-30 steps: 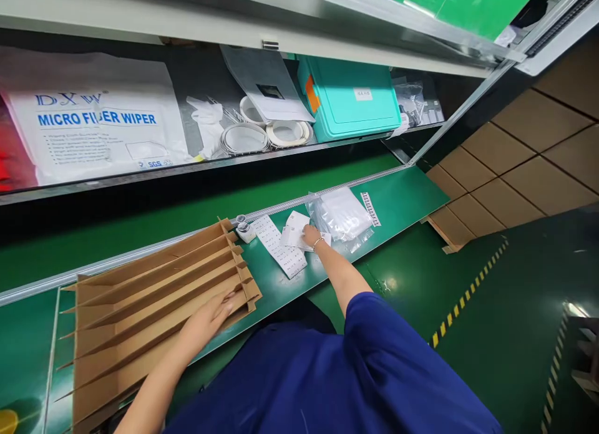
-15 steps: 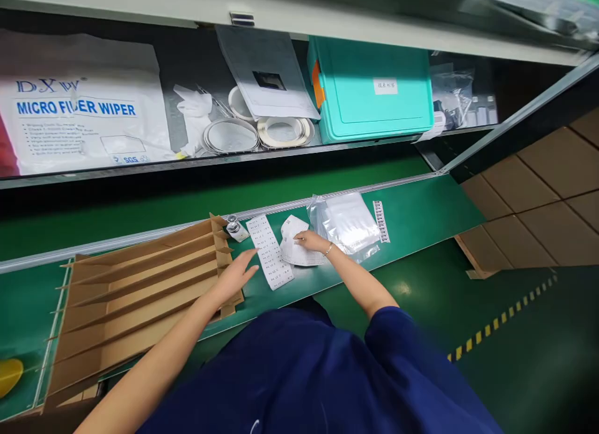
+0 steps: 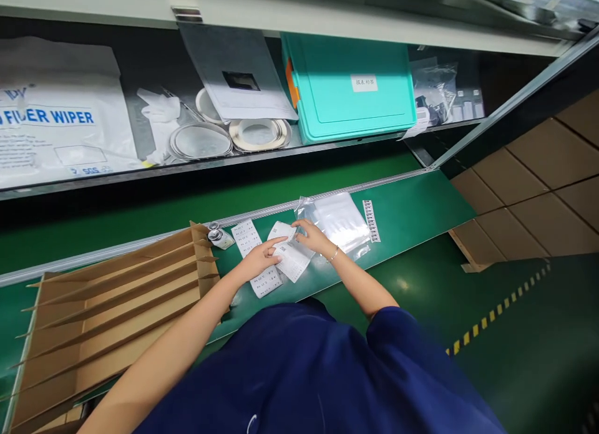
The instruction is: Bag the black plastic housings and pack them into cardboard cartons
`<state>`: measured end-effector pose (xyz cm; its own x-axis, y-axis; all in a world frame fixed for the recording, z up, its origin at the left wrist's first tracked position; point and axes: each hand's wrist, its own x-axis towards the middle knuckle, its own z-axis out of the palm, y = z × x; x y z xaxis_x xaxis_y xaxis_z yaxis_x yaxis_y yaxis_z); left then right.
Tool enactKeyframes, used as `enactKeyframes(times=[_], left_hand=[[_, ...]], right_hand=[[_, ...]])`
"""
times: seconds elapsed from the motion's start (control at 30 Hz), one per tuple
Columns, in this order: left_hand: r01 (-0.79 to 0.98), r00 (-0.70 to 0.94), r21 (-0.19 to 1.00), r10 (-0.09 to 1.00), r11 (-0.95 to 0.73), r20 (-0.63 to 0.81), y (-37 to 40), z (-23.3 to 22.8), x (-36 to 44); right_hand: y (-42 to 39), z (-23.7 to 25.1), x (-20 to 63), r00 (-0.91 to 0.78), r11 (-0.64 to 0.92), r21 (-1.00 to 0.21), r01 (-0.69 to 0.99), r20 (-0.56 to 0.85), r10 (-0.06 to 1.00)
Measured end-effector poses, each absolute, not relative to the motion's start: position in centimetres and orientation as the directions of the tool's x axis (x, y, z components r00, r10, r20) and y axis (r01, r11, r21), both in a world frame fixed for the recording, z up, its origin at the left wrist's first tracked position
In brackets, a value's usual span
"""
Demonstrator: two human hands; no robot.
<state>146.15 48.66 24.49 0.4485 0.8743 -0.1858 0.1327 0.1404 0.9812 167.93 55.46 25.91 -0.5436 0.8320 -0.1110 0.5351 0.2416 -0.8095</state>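
A white label sheet (image 3: 294, 262) with small printed codes is tilted over the green bench between my two hands. My left hand (image 3: 258, 259) is closed on its left edge, the index finger stretched along the upper part. At the sheet's upper right edge, my right hand (image 3: 312, 237) has its thumb and fingers curled in on the paper; the exact fingertip contact is small to see. Under my left hand lies a long strip of printed labels (image 3: 267, 283), its middle covered by the hand. Clear plastic bags (image 3: 344, 219) lie just right of my right hand.
A cardboard divider tray (image 3: 135, 297) fills the left of the bench, with small bottles (image 3: 219, 236) at its corner. A narrow label strip (image 3: 372, 221) lies right. Above, a shelf holds a turquoise box (image 3: 350, 110), tape rolls (image 3: 201, 141) and a wiper bag (image 3: 65, 135).
My left hand has moved right from beside the label strip onto the label sheet. The sheet has turned, and my right hand has shifted to its upper edge. The view has swung slightly right.
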Motion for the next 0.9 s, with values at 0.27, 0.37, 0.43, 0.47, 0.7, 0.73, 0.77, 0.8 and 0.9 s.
enactKeyframes(times=[0.27, 0.37, 0.43, 0.47, 0.7, 0.73, 0.77, 0.8, 0.9], left_hand=[[0.181, 0.346, 0.972, 0.915, 0.153, -0.208, 50.7, 25.3, 147.9], [0.234, 0.363, 0.965, 0.91, 0.121, -0.203, 51.1, 25.3, 148.4], [0.263, 0.382, 0.96, 0.903, 0.099, -0.197, 51.3, 25.3, 148.6], [0.273, 0.395, 0.958, 0.898, 0.087, -0.194, 51.4, 25.3, 148.8], [0.306, 0.575, 0.952, 0.798, -0.005, -0.181, 52.2, 25.1, 149.0], [0.346, 0.596, 0.938, 0.778, -0.024, -0.2, 52.1, 24.9, 148.9], [0.401, 0.606, 0.915, 0.761, -0.043, -0.23, 52.0, 24.6, 148.8], [0.47, 0.602, 0.881, 0.751, -0.06, -0.27, 51.9, 24.3, 148.7], [0.687, 0.507, 0.722, 0.765, -0.081, -0.397, 51.1, 23.2, 148.8]], right_hand=[[49.6, 27.2, 168.9, -0.473, 0.193, -0.935, 0.297, 0.031, 0.88], [50.3, 28.0, 168.7, -0.444, 0.184, -0.916, 0.358, 0.007, 0.896], [50.8, 28.7, 168.5, -0.459, 0.254, -0.841, 0.478, 0.007, 0.888], [50.9, 28.9, 168.5, -0.462, 0.293, -0.791, 0.537, 0.015, 0.887], [51.2, 29.8, 170.8, -0.208, 0.285, -0.835, 0.471, 0.209, 0.956], [51.4, 30.1, 171.5, -0.088, 0.246, -0.897, 0.368, 0.23, 0.969], [51.8, 30.4, 172.1, 0.031, 0.207, -0.947, 0.245, 0.22, 0.975], [52.1, 30.8, 172.5, 0.125, 0.169, -0.979, 0.113, 0.182, 0.975], [52.9, 31.9, 172.4, 0.16, 0.061, -0.968, -0.242, 0.022, 0.987]])
